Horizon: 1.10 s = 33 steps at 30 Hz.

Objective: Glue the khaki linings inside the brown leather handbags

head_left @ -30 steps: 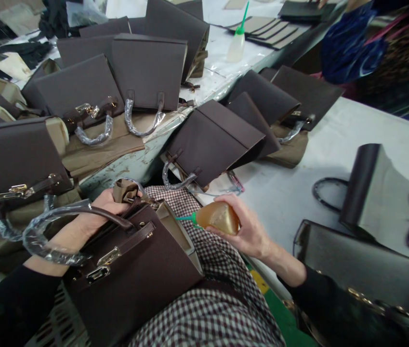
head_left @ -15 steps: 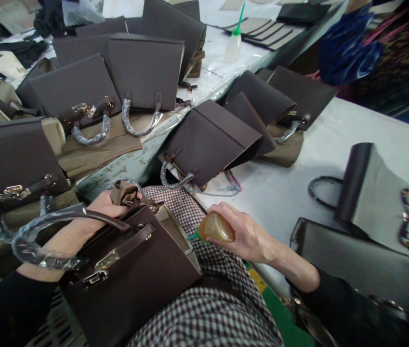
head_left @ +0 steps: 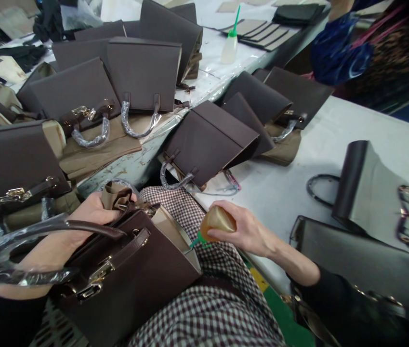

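Observation:
A dark brown handbag (head_left: 146, 274) lies tilted across my lap, its metal clasp and plastic-wrapped handle facing up. My left hand (head_left: 96, 212) is closed at the bag's top edge, gripping the brown lining (head_left: 115, 196) that bunches out there. In my right hand (head_left: 242, 229) is a squeeze bottle (head_left: 217, 221) of amber liquid, gripped around its body. The bottle's green nozzle points down and left, with its tip at the open beige edge (head_left: 175, 229) of the handbag; whether it touches cannot be made out.
Several unfinished brown bags (head_left: 211, 140) stand on the tables to the front and left. Another bottle with a green nozzle (head_left: 229, 48) stands on the far table. Dark bag parts (head_left: 356, 255) lie at the right. Part of another person (head_left: 341, 48) shows at the upper right.
The bottle has tipped further down, bringing its nozzle to the bag's edge. My left hand and the wrapped handle have shifted slightly left.

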Available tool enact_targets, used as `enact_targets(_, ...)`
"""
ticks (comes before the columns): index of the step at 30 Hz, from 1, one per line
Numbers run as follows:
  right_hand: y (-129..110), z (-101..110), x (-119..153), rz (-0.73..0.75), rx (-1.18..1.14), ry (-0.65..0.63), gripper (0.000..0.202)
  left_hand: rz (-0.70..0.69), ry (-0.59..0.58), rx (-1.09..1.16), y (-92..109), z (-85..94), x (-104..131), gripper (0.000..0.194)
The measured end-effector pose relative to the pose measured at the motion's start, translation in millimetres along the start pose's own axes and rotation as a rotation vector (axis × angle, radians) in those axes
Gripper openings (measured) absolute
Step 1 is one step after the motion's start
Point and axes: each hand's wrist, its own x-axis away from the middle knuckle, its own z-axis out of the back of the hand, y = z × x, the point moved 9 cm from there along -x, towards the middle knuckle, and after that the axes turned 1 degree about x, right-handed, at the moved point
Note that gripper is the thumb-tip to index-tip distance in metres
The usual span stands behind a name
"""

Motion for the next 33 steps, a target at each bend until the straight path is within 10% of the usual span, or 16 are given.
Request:
enact_targets(6, 35.3, 15.2, 9.1, -0.277, -0.441, 0.142, 0.045, -0.236, 0.018, -0.177, 43.0, 19.6, 19.0, 0.033)
enact_targets(11, 57.3, 26.0, 28.9, -0.254, -0.633, 0.344, 0.035, -0.288, 0.033, -0.261, 36.9, 14.2, 24.5, 0.028)
enact_targets(21, 48.4, 22.3, 29.5, -0.261, -0.289, 0.246, 0.052, -0.155, 0.265, -0.051, 24.6, -1.6, 82.4, 0.033)
enact_targets(33, 5.9, 4.3, -8.1, -0.022, 0.057, 0.073, 0.055, -0.394, 0.067, -0.468, 36.2, -36.4, 116.5, 0.014)
